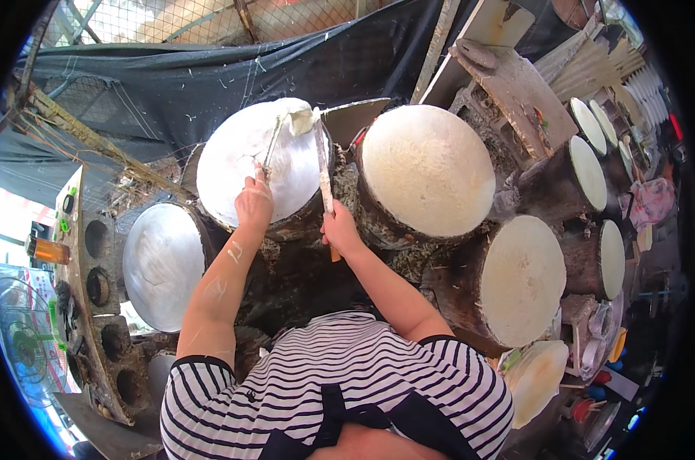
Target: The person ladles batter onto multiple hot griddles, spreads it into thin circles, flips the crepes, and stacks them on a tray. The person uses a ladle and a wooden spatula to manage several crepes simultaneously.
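Note:
My left hand [254, 202] is closed around the lower end of a thin stick [272, 144], above a round pale metal griddle top [228, 176]. The stick's far end meets a soft whitish lump [300, 123], which could be wet cloth or dough. In my right hand [342, 228] is a long, flat, batter-smeared scraper [322, 157] with an orange-brown handle end, standing along the griddle's right edge. Its tip touches or nearly touches the lump; I cannot tell which. White streaks mark my left forearm.
Beside it on the right stands a drum stove [428, 170] with a cream-coated round top. A bare metal disc [163, 267] lies at the left, near a concrete block ledge [106, 307]. More coated round tops [522, 280] stand to the right. A dark sheet [171, 84] hangs behind.

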